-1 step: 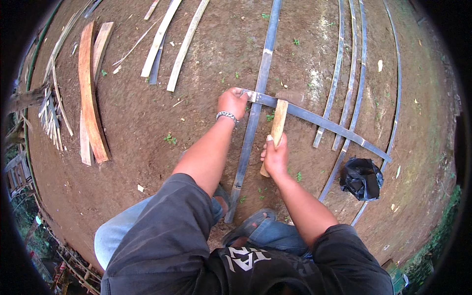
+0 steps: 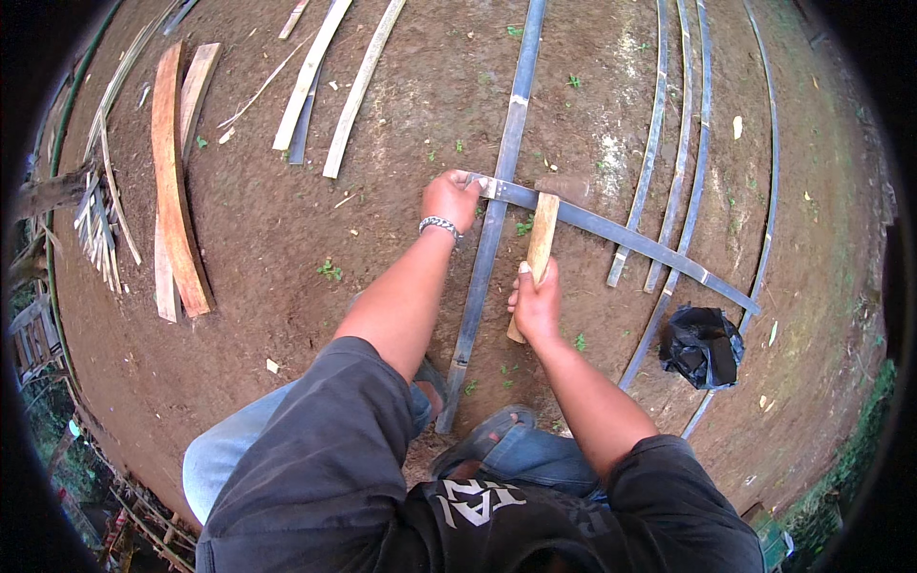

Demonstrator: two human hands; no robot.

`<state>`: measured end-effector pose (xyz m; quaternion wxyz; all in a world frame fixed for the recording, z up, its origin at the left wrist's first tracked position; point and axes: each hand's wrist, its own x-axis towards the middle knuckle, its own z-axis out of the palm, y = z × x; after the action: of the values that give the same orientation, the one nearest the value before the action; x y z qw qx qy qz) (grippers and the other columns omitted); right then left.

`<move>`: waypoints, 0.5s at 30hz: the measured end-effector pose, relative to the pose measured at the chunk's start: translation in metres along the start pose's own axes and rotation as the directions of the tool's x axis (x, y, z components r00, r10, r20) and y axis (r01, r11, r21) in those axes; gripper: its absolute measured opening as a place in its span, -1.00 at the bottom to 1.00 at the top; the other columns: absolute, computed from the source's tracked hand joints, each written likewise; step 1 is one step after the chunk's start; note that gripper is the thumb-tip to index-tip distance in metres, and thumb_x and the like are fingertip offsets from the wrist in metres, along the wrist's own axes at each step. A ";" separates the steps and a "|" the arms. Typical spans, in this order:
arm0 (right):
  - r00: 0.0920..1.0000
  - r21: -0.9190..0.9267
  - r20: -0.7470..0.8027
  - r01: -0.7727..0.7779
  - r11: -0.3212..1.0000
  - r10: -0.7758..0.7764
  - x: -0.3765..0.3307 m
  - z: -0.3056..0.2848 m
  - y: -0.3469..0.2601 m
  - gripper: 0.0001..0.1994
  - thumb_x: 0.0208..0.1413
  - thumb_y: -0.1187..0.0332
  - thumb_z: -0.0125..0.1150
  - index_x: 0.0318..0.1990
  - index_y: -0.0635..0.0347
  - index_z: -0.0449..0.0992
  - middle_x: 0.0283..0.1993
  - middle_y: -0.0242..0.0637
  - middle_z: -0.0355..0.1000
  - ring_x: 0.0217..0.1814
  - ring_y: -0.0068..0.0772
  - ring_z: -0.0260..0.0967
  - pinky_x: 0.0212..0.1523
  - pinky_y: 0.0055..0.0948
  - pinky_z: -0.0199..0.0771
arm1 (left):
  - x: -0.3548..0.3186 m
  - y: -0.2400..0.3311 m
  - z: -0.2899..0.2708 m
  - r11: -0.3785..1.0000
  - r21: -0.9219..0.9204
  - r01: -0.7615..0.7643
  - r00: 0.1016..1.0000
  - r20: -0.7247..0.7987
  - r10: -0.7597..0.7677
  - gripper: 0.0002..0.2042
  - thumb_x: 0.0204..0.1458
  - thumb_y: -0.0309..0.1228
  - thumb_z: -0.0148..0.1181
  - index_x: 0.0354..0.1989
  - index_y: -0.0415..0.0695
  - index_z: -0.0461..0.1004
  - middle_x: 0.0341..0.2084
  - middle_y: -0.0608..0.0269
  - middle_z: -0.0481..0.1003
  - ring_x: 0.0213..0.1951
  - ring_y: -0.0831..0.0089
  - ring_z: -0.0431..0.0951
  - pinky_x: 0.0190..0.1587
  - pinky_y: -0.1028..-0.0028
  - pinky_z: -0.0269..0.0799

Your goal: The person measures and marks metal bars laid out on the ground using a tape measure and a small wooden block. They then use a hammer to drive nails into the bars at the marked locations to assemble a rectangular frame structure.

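My left hand (image 2: pixel 451 202), a chain bracelet at its wrist, is closed on the left end of a dark bamboo slat (image 2: pixel 611 230). This slat lies crosswise over a long bamboo slat (image 2: pixel 489 239) that runs away from me between my feet. Around the wooden handle of a hammer (image 2: pixel 542 234) the fingers of my right hand (image 2: pixel 537 304) are wrapped. The hammer's head is at the crosswise slat, just right of the crossing; whether it touches the slat I cannot tell. Small marks, perhaps nail heads, show at the crossing.
Several long bamboo slats (image 2: pixel 681 191) lie at the right, some passing under the crosswise one. A crumpled black plastic bag (image 2: pixel 702 346) rests near its right end. Reddish wooden boards (image 2: pixel 172 181) and pale strips (image 2: pixel 315 76) lie on the bare soil at the left.
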<state>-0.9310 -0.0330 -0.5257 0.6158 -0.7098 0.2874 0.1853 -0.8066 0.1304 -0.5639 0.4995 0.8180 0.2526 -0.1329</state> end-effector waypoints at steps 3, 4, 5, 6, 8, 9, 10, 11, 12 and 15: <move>1.000 -0.086 0.003 0.017 0.996 -0.017 0.003 -0.008 0.003 -0.73 0.31 0.31 0.04 0.05 0.18 0.21 -0.53 -0.38 0.33 -0.65 -0.55 0.31 -0.66 -0.46 0.35 | 0.006 -0.007 0.002 1.000 0.011 -0.010 1.000 0.006 0.010 -0.76 0.04 -0.26 0.30 -0.28 -0.21 0.62 -0.41 0.12 0.65 -0.38 0.43 0.63 -0.25 0.43 0.49; 1.000 -0.093 0.001 0.010 0.996 -0.010 0.003 -0.008 0.002 -0.72 0.30 0.30 0.05 0.05 0.18 0.21 -0.53 -0.37 0.34 -0.65 -0.54 0.33 -0.65 -0.44 0.36 | 0.007 -0.008 0.002 1.000 0.016 -0.018 1.000 0.012 0.017 -0.76 0.04 -0.26 0.30 -0.28 -0.20 0.62 -0.41 0.13 0.65 -0.39 0.44 0.63 -0.25 0.43 0.48; 1.000 -0.100 0.000 0.003 0.995 -0.003 0.002 -0.009 0.000 -0.72 0.30 0.29 0.05 0.05 0.17 0.22 -0.53 -0.37 0.34 -0.64 -0.52 0.34 -0.64 -0.43 0.36 | 0.007 -0.008 0.001 0.999 0.023 -0.024 1.000 0.017 0.024 -0.76 0.04 -0.26 0.30 -0.29 -0.20 0.63 -0.41 0.14 0.65 -0.39 0.45 0.63 -0.26 0.43 0.48; 1.000 -0.106 -0.001 -0.004 0.994 0.004 0.001 -0.009 -0.001 -0.72 0.29 0.28 0.06 0.05 0.17 0.23 -0.53 -0.36 0.35 -0.63 -0.51 0.35 -0.63 -0.42 0.37 | 0.007 -0.008 0.001 0.999 0.025 -0.020 1.000 0.015 0.019 -0.77 0.04 -0.26 0.30 -0.29 -0.20 0.63 -0.41 0.14 0.65 -0.39 0.46 0.63 -0.25 0.44 0.48; 1.000 -0.147 0.028 0.014 0.989 -0.010 0.001 -0.010 0.002 -0.76 0.31 0.30 0.04 0.03 0.14 0.21 -0.50 -0.40 0.29 -0.63 -0.62 0.28 -0.67 -0.53 0.33 | 0.008 -0.009 0.001 1.000 0.027 -0.012 1.000 0.011 0.011 -0.77 0.04 -0.26 0.30 -0.29 -0.19 0.63 -0.41 0.15 0.65 -0.40 0.47 0.62 -0.25 0.44 0.48; 0.999 -0.167 0.042 0.024 0.986 -0.017 0.000 -0.010 0.004 -0.78 0.32 0.31 0.03 0.02 0.12 0.21 -0.48 -0.42 0.26 -0.63 -0.68 0.24 -0.69 -0.58 0.31 | 0.008 -0.010 0.001 1.000 0.025 -0.011 1.000 0.011 0.010 -0.76 0.04 -0.26 0.30 -0.29 -0.19 0.63 -0.41 0.15 0.65 -0.40 0.46 0.63 -0.25 0.44 0.48; 0.999 -0.202 0.037 0.025 0.979 -0.018 0.000 -0.011 0.006 -0.75 0.30 0.29 0.04 0.03 0.14 0.22 -0.46 -0.30 0.33 -0.59 -0.48 0.32 -0.61 -0.44 0.36 | 0.009 -0.011 0.001 1.000 0.023 -0.010 1.000 0.010 0.009 -0.76 0.04 -0.25 0.30 -0.29 -0.19 0.63 -0.41 0.15 0.65 -0.39 0.46 0.63 -0.25 0.44 0.48; 0.999 -0.237 0.032 0.026 0.971 -0.019 -0.001 -0.012 0.007 -0.72 0.29 0.26 0.06 0.05 0.15 0.23 -0.44 -0.19 0.39 -0.54 -0.29 0.40 -0.53 -0.29 0.41 | 0.008 -0.009 0.000 1.000 0.020 -0.008 1.000 0.010 0.008 -0.76 0.03 -0.25 0.30 -0.30 -0.19 0.63 -0.41 0.15 0.65 -0.39 0.46 0.63 -0.25 0.44 0.48; 0.999 -0.271 0.026 0.027 0.962 -0.021 -0.001 -0.014 0.008 -0.68 0.27 0.24 0.07 0.06 0.16 0.24 -0.42 -0.07 0.46 -0.50 -0.10 0.48 -0.46 -0.14 0.45 | 0.007 -0.007 0.000 0.999 0.033 -0.005 1.000 0.011 0.005 -0.76 0.03 -0.24 0.30 -0.29 -0.19 0.63 -0.41 0.14 0.65 -0.39 0.45 0.63 -0.25 0.44 0.48; 0.939 -0.519 0.022 0.304 0.799 -0.343 -0.001 -0.019 0.013 -0.66 0.26 0.24 0.04 0.10 0.16 0.23 -0.30 0.16 0.47 -0.30 0.26 0.46 -0.27 0.08 0.43 | 0.004 -0.004 0.000 0.998 0.060 -0.003 1.000 0.008 0.002 -0.75 0.03 -0.23 0.31 -0.28 -0.18 0.62 -0.40 0.14 0.65 -0.37 0.43 0.63 -0.24 0.43 0.48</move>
<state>-0.9416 -0.0525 -0.5316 0.4151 -0.8930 0.1243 0.1214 -0.8052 0.1334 -0.5689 0.4761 0.8322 0.2455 -0.1430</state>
